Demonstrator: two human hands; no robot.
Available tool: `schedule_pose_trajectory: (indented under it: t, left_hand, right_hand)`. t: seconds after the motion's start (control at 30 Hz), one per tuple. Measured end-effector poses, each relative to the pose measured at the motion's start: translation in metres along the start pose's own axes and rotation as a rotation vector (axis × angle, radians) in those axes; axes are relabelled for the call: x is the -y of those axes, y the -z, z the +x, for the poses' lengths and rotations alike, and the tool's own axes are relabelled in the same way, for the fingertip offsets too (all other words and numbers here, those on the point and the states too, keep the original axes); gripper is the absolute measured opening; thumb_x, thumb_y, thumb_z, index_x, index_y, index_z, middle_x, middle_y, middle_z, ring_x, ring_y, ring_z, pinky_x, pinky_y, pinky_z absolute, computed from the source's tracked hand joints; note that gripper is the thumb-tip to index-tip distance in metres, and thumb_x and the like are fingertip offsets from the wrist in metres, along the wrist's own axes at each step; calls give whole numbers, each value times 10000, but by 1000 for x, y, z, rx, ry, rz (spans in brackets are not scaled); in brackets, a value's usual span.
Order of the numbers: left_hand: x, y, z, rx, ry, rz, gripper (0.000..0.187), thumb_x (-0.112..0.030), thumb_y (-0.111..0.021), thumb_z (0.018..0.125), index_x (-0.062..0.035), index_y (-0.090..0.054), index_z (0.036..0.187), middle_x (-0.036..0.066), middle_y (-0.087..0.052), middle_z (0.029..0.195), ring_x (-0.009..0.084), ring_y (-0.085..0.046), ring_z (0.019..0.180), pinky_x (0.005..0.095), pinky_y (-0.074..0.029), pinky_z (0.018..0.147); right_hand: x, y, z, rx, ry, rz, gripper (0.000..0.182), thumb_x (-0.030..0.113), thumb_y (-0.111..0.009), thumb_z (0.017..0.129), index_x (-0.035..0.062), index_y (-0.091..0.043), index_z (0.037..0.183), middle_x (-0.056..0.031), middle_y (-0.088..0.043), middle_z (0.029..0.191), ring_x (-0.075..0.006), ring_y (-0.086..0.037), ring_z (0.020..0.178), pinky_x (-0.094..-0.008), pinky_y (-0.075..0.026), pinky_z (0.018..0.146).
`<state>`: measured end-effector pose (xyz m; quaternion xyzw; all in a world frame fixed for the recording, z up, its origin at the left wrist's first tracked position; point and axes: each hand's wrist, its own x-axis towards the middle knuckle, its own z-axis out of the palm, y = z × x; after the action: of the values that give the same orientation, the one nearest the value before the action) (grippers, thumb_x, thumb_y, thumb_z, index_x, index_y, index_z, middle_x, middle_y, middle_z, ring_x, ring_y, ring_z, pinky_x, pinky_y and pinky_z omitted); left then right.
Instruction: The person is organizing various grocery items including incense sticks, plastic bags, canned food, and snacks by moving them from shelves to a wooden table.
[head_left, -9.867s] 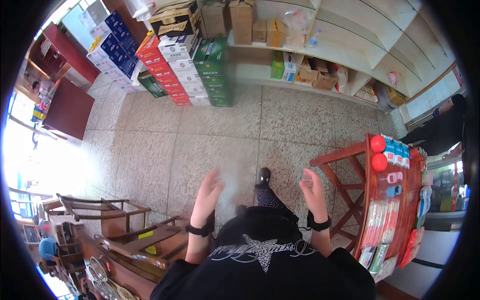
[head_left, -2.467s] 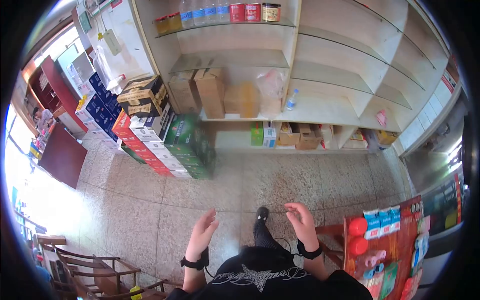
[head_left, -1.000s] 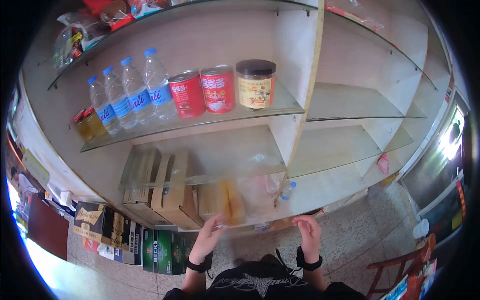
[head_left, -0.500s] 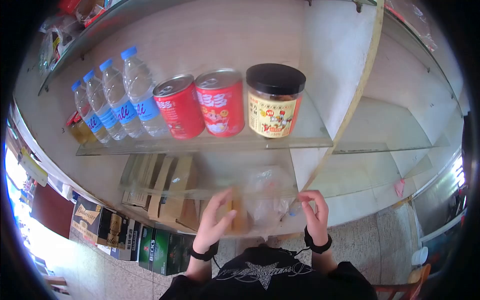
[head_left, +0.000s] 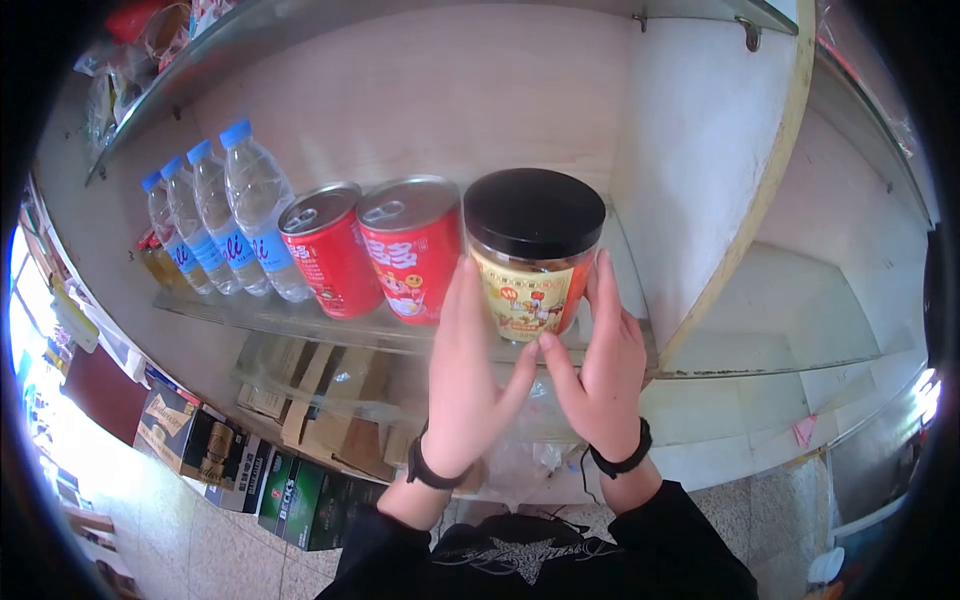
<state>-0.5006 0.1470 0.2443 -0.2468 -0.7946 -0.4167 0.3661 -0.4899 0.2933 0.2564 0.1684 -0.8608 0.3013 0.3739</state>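
Here's the jar (head_left: pixel 520 290), black lid (head_left: pixel 533 212) on, standing upright near the right end of a glass shelf (head_left: pixel 400 336), with both hands right up around it! The left hand (head_left: pixel 468 375) comes up on the left side, fingers straight and together, thumb angled in toward the base. The right hand (head_left: pixel 608 375) takes the other flank, fingers pointing up along the side, thumb low at the front of the label. The two thumbs nearly meet below it. Are they gripping? Can't tell; the hands are cupped about the jar, but firm contact doesn't show.

Just left of the jar, two red cans (head_left: pixel 410 260) stand side by side, the left fingertips overlapping the nearer one from this angle. Then four clear bottles (head_left: pixel 258 205) with blue caps and blue labels, and small red-lidded jars (head_left: pixel 158 262) at the far end. To the right rises a white upright panel (head_left: pixel 715 140).

Down below, cardboard boxes (head_left: pixel 345 410) sit under another glass shelf, a clear plastic bag (head_left: pixel 535 450) shows between the forearms, and at lower left there's a Budweiser box (head_left: pixel 170 430) and a green Beck's box (head_left: pixel 295 500).
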Motion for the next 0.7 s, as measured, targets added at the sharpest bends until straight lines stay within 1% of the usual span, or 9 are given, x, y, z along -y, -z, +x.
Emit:
schedule_pose_trajectory:
  t: [0.17, 0.27, 0.37, 0.4, 0.47, 0.5, 0.53, 0.6, 0.7]
  left_hand:
    - [0, -3, 3, -23, -1, -1, 837, -91, -677, 718, 49, -212, 1399, 263, -339, 1371, 370, -437, 1207, 399, -379, 996]
    - [5, 0, 1, -21, 5, -11, 864, -71, -690, 677, 29, -232, 1402, 237, -366, 1342, 339, -443, 1196, 391, -386, 983]
    - [13, 5, -1, -52, -56, -196, 916, -70, -733, 628, 10, -257, 1406, 155, -381, 1262, 261, -434, 1150, 363, -368, 969]
    - [11, 10, -5, -44, -68, -208, 916, -70, -733, 628, 10, -257, 1406, 155, -381, 1262, 261, -434, 1150, 363, -368, 969]
    - [3, 26, -20, 2, -31, -284, 895, -106, -779, 632, 19, -309, 1383, 206, -401, 1208, 347, -410, 1143, 417, -358, 959]
    - [0, 33, -29, 32, -34, -259, 939, -130, -803, 621, 4, -296, 1399, 189, -393, 1170, 333, -414, 1107, 409, -362, 947]
    - [1, 41, -35, 43, -88, -238, 937, -132, -810, 619, -52, -310, 1407, 242, -370, 1254, 379, -393, 1183, 433, -356, 969]
    - [12, 53, -40, 95, -206, -425, 922, -146, -822, 622, -122, -334, 1404, 300, -347, 1331, 424, -396, 1232, 443, -386, 963]
    - [27, 74, -61, 185, -220, -537, 908, -162, -829, 629, -159, -345, 1397, 320, -343, 1360, 443, -419, 1231, 447, -425, 937]
  right_hand:
    - [-1, -3, 0, -115, 65, -30, 853, 252, -699, 725, -89, -256, 1370, -218, -529, 1174, -324, -554, 1014, -429, -381, 904]
    - [0, -5, -2, -160, 77, -73, 914, 296, -735, 695, -78, -255, 1377, -191, -545, 1128, -324, -545, 999, -418, -381, 898]
    - [4, 3, -5, -211, 37, -68, 987, 352, -792, 629, -57, -282, 1369, -186, -515, 1149, -322, -522, 1020, -416, -369, 914]
    - [3, 3, -10, -175, -2, 45, 1008, 369, -814, 601, -47, -296, 1360, -186, -489, 1186, -312, -511, 1044, -414, -368, 922]
    - [9, 4, -24, -148, -43, 152, 1029, 386, -836, 573, -36, -311, 1350, -187, -463, 1224, -302, -499, 1067, -413, -367, 930]
    - [15, 3, -37, -176, -55, 221, 1035, 384, -848, 566, -31, -308, 1344, -181, -441, 1246, -287, -488, 1092, -408, -367, 940]
    - [22, 1, -49, -204, -67, 291, 1041, 382, -860, 559, -27, -305, 1339, -175, -420, 1269, -272, -476, 1116, -403, -368, 949]
    - [40, -5, -73, -149, -271, 595, 1059, 363, -872, 563, -24, -278, 1349, -150, -414, 1267, -256, -449, 1159, -382, -367, 962]
    - [60, -16, -111, -143, -375, 673, 1059, 340, -875, 567, -23, -265, 1353, -156, -392, 1297, -257, -438, 1177, -374, -360, 967]
